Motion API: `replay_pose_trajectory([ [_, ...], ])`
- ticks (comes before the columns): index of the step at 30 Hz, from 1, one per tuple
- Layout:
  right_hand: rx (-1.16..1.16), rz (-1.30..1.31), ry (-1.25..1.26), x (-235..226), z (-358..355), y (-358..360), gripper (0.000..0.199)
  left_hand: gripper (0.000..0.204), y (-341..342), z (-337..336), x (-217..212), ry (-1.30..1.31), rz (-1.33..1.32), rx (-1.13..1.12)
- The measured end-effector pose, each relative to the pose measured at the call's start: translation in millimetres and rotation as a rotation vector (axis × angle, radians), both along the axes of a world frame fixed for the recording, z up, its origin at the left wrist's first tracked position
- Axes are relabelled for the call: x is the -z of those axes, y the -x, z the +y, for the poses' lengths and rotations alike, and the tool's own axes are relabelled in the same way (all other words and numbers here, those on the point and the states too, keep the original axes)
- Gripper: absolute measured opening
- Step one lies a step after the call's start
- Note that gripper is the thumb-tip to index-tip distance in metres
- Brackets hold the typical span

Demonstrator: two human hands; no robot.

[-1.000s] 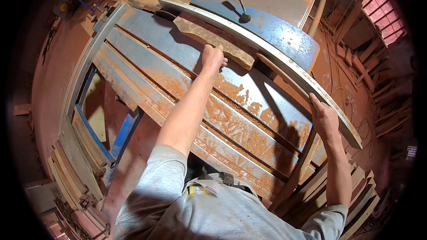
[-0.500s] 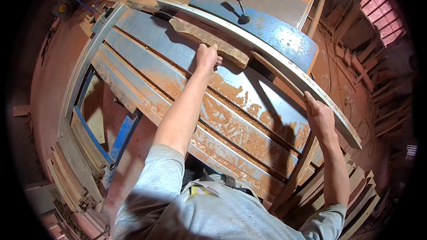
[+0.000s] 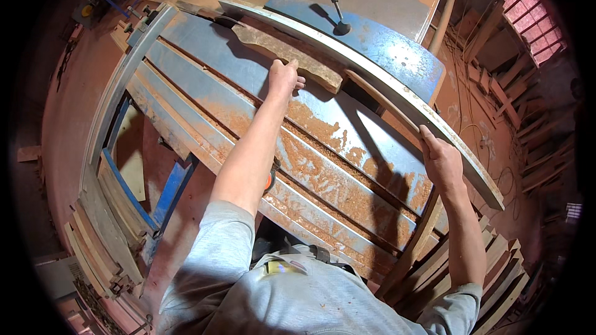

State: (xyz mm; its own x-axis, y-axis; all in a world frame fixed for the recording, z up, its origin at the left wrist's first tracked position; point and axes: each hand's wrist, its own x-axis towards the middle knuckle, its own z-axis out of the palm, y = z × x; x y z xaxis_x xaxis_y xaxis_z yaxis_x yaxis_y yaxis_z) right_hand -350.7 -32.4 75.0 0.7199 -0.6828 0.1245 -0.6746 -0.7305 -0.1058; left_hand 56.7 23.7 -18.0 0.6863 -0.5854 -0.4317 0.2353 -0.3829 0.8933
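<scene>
A rough, wavy-edged wooden board [image 3: 292, 54] lies on the table saw's metal top [image 3: 205, 46], alongside the long pale fence [image 3: 372, 68]. At its left end sits part of a dark round saw blade [image 3: 227, 20]. My left hand [image 3: 285, 79] is closed at the board's near edge, thumb against the wood and fingers curled. My right hand [image 3: 442, 160] grips a long, thin wooden push stick [image 3: 385, 104], index finger stretched along it. The stick's far tip meets the right end of the board, close beside the fence.
Beyond the fence a black lever [image 3: 334, 3] stands on a blue plate [image 3: 385, 49]. Sawdust [image 3: 323, 161] covers much of the grooved near table. A curved metal rail [image 3: 112, 93] crosses the left side. Wood strips are stacked at lower left and lower right [image 3: 490, 267].
The board has slid slightly left along the fence, toward the blade. Both hands and the push stick moved with it. An orange round part now shows beside my left forearm.
</scene>
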Motion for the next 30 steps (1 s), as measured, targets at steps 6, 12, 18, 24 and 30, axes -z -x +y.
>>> replay_pose_trajectory([
  [6, -0.008, 0.016, 0.028, -0.8, 1.3, -9.2, 0.028, 0.045, -3.5, 3.7, -8.5, 0.004, -0.008, -0.017],
  [12, 0.002, 0.039, 0.015, 0.8, -0.6, -15.6, 0.028, 0.037, -11.3, 3.4, -5.2, 0.027, -0.011, -0.048],
  [18, 0.002, 0.028, 0.000, 0.5, 0.3, -22.9, 0.028, 0.038, -16.7, 4.1, -6.9, 0.013, -0.007, -0.041],
  [24, 0.002, 0.041, 0.007, -0.6, -0.9, -33.2, 0.027, 0.034, -30.1, 2.4, 1.3, 0.046, -0.041, -0.037],
  [30, 0.002, 0.057, -0.016, 0.0, -1.0, -40.8, 0.030, 0.030, -40.6, 3.7, 5.4, 0.073, 0.004, -0.057],
])
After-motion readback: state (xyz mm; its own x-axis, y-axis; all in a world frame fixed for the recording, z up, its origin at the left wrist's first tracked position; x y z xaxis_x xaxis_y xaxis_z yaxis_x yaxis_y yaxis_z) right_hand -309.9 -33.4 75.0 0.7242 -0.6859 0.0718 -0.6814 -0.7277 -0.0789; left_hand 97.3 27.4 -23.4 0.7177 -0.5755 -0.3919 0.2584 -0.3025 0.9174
